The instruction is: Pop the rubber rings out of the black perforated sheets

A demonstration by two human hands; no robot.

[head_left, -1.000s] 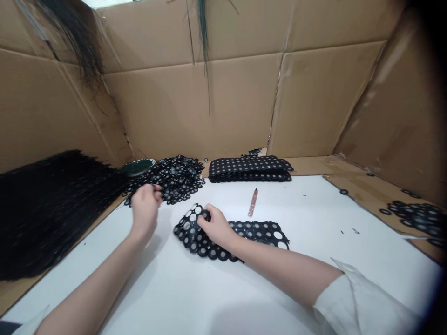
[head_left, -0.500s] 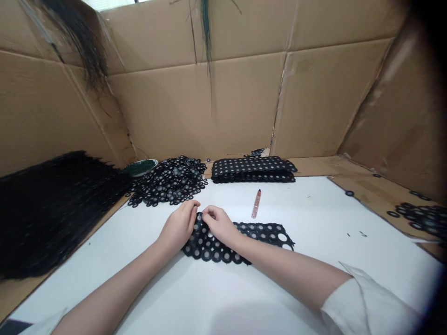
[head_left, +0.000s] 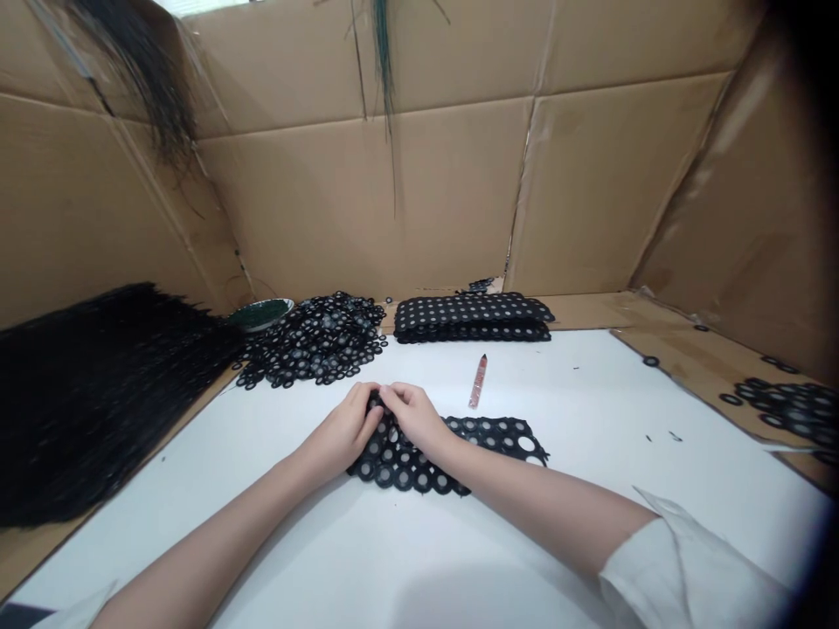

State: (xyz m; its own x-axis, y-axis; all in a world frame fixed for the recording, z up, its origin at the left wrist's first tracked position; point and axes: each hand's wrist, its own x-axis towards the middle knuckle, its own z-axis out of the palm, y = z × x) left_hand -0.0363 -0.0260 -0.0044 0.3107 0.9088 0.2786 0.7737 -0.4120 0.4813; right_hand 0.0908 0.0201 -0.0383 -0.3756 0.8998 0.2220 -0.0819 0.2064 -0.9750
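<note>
A black panel of joined rings (head_left: 426, 480) lies on the white tabletop, its far-left corner lifted between both hands. My left hand (head_left: 344, 430) grips that corner from the left, thumb bent over it. Close against it, my right hand (head_left: 418, 425) is closed in a pinch at the same raised edge, fingertips almost touching the left ones. Any strand or loose ring between the fingertips is too small to make out. My right wrist hides part of the panel's middle. Beyond the panel lies a small pointed tool with a pinkish handle (head_left: 478, 382).
A heap of loose black rings (head_left: 315, 345) sits behind my left hand, beside a bowl of dark green material (head_left: 260, 313). Black strands (head_left: 98, 402) cover the left side. Folded ring panels (head_left: 472, 319) lie at the back. More rings (head_left: 790, 406) are at right; cardboard walls (head_left: 367, 210) surround the table.
My left hand has shifted slightly right and its thumb has come down over the panel's corner. The fingertips of both hands are now closer together.
</note>
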